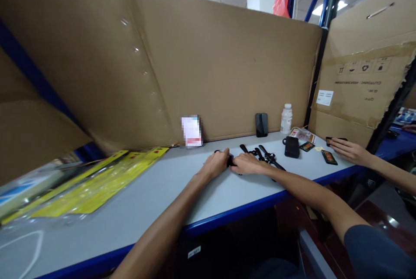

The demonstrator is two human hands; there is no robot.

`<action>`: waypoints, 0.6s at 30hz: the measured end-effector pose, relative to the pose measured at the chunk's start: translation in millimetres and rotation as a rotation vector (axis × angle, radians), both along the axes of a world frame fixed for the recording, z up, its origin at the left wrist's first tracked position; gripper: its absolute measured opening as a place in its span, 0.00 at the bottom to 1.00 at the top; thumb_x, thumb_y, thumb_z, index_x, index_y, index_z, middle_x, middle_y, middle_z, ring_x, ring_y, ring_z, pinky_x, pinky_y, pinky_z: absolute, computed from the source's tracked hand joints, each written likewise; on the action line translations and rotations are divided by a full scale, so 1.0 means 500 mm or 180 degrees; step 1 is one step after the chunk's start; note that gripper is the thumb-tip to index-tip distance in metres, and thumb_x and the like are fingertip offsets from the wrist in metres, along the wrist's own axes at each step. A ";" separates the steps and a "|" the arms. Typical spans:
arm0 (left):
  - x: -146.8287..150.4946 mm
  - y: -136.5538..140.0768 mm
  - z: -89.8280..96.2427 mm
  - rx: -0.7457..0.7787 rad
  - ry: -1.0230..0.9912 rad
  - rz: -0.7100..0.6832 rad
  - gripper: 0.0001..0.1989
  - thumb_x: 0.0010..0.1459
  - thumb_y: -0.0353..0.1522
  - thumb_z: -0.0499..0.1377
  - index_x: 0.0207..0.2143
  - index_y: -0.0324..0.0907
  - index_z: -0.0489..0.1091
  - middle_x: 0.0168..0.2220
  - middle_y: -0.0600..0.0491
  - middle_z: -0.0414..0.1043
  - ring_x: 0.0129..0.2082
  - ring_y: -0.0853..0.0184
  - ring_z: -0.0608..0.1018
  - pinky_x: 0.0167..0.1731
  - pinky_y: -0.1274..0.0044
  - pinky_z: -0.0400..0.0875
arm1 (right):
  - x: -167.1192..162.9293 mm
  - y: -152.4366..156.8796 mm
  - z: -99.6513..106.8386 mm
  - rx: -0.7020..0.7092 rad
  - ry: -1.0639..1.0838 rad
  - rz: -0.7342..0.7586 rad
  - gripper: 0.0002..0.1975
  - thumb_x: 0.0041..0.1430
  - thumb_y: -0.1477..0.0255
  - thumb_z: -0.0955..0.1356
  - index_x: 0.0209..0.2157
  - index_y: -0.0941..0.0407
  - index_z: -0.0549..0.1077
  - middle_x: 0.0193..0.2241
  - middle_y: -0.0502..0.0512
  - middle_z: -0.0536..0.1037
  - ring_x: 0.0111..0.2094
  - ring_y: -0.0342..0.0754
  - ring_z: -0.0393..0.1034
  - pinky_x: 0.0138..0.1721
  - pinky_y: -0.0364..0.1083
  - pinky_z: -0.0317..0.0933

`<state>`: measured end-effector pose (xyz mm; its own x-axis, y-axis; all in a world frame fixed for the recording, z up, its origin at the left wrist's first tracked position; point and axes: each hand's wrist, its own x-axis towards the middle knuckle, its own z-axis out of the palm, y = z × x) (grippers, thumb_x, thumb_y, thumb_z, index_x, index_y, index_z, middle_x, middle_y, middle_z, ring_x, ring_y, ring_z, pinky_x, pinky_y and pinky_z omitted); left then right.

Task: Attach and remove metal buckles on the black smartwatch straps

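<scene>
My left hand [217, 163] and my right hand [246, 164] are close together over the table, fingers curled in. Between them is a small black object [230, 161], which both hands grip. Its kind cannot be made out, as the fingers cover most of it. Just beyond my right wrist lie several slim black items with long handle-like parts [268, 154], partly hidden by my forearm.
A grey-white table [156, 196] with a blue edge carries yellow cards in clear plastic [123, 179] at left. Behind are a pixelated upright card [191, 131], black phone [261, 124], bottle [286, 118] and black case [291, 147]. Another person's hand [351, 151] rests at right. Cardboard walls [227, 66] enclose the back.
</scene>
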<state>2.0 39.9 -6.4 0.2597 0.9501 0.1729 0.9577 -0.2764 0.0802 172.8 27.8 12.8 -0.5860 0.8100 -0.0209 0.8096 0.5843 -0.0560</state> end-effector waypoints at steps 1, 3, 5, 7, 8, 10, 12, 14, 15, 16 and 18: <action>0.001 0.005 -0.002 0.0011 -0.0133 0.0022 0.10 0.69 0.28 0.50 0.46 0.40 0.70 0.39 0.41 0.80 0.40 0.56 0.81 0.35 0.73 0.64 | -0.001 0.001 -0.001 0.0014 -0.0015 0.0027 0.21 0.70 0.60 0.63 0.46 0.60 0.81 0.48 0.68 0.82 0.49 0.59 0.78 0.46 0.49 0.68; -0.002 0.015 -0.003 0.0051 -0.0413 0.0086 0.11 0.67 0.26 0.50 0.44 0.40 0.72 0.38 0.43 0.80 0.40 0.58 0.81 0.37 0.74 0.65 | -0.002 0.003 -0.003 0.0051 -0.0027 0.0047 0.21 0.70 0.60 0.63 0.46 0.61 0.80 0.48 0.70 0.82 0.49 0.60 0.78 0.47 0.50 0.68; -0.011 0.023 0.001 0.0121 -0.0574 0.0193 0.12 0.66 0.26 0.51 0.43 0.40 0.74 0.38 0.44 0.81 0.41 0.59 0.81 0.38 0.75 0.66 | -0.002 0.004 -0.006 0.0088 -0.0022 0.0031 0.22 0.71 0.59 0.62 0.47 0.60 0.80 0.48 0.70 0.82 0.50 0.61 0.78 0.47 0.51 0.68; -0.028 0.025 0.010 0.0194 -0.0477 0.0398 0.12 0.65 0.28 0.52 0.44 0.40 0.74 0.39 0.44 0.81 0.41 0.58 0.81 0.38 0.74 0.67 | -0.002 0.004 -0.008 0.0103 -0.0018 0.0013 0.23 0.71 0.57 0.62 0.48 0.59 0.80 0.49 0.70 0.82 0.49 0.61 0.78 0.46 0.51 0.68; -0.038 0.024 0.015 0.0207 -0.0339 0.0534 0.12 0.65 0.30 0.53 0.45 0.40 0.75 0.40 0.43 0.81 0.42 0.56 0.81 0.38 0.74 0.68 | -0.002 0.004 -0.008 0.0104 -0.0020 0.0007 0.23 0.71 0.57 0.61 0.48 0.59 0.79 0.49 0.69 0.82 0.49 0.61 0.78 0.45 0.51 0.69; -0.061 0.018 0.025 0.0150 0.0028 0.0802 0.13 0.65 0.31 0.53 0.46 0.41 0.76 0.43 0.40 0.81 0.43 0.54 0.82 0.37 0.73 0.69 | -0.001 0.003 -0.006 0.0098 -0.0031 0.0013 0.23 0.71 0.57 0.61 0.48 0.58 0.79 0.48 0.68 0.82 0.49 0.61 0.78 0.45 0.50 0.68; -0.079 0.009 0.032 -0.0018 0.0345 0.0914 0.13 0.64 0.31 0.54 0.46 0.40 0.77 0.46 0.37 0.80 0.45 0.52 0.82 0.39 0.72 0.71 | 0.001 0.000 -0.003 0.0092 -0.0048 0.0033 0.23 0.71 0.58 0.61 0.48 0.58 0.79 0.48 0.68 0.82 0.49 0.61 0.78 0.45 0.50 0.68; -0.089 -0.002 0.037 -0.0223 0.0515 0.0850 0.13 0.64 0.31 0.55 0.46 0.39 0.77 0.48 0.36 0.79 0.48 0.50 0.81 0.41 0.70 0.72 | 0.003 -0.003 -0.001 0.0093 -0.0064 0.0055 0.23 0.71 0.58 0.60 0.47 0.59 0.80 0.49 0.69 0.82 0.49 0.61 0.78 0.46 0.51 0.68; -0.090 -0.007 0.039 -0.0314 0.0548 0.0790 0.14 0.65 0.31 0.55 0.46 0.38 0.78 0.48 0.35 0.79 0.49 0.49 0.81 0.42 0.69 0.73 | 0.004 -0.004 0.000 0.0101 -0.0071 0.0056 0.23 0.72 0.59 0.60 0.48 0.59 0.79 0.49 0.69 0.82 0.49 0.61 0.78 0.46 0.51 0.68; -0.090 -0.011 0.040 -0.0356 0.0553 0.0748 0.15 0.66 0.31 0.54 0.48 0.37 0.77 0.49 0.34 0.78 0.49 0.49 0.81 0.43 0.68 0.73 | 0.005 -0.004 0.000 0.0104 -0.0080 0.0055 0.23 0.72 0.59 0.60 0.48 0.59 0.79 0.49 0.69 0.82 0.49 0.61 0.78 0.46 0.51 0.68; -0.086 -0.015 0.042 -0.0326 0.0540 0.0723 0.17 0.66 0.29 0.53 0.52 0.38 0.75 0.52 0.35 0.76 0.51 0.50 0.80 0.45 0.68 0.73 | 0.005 -0.004 -0.002 0.0124 -0.0102 0.0045 0.23 0.72 0.58 0.60 0.48 0.60 0.79 0.48 0.70 0.82 0.49 0.61 0.78 0.47 0.51 0.67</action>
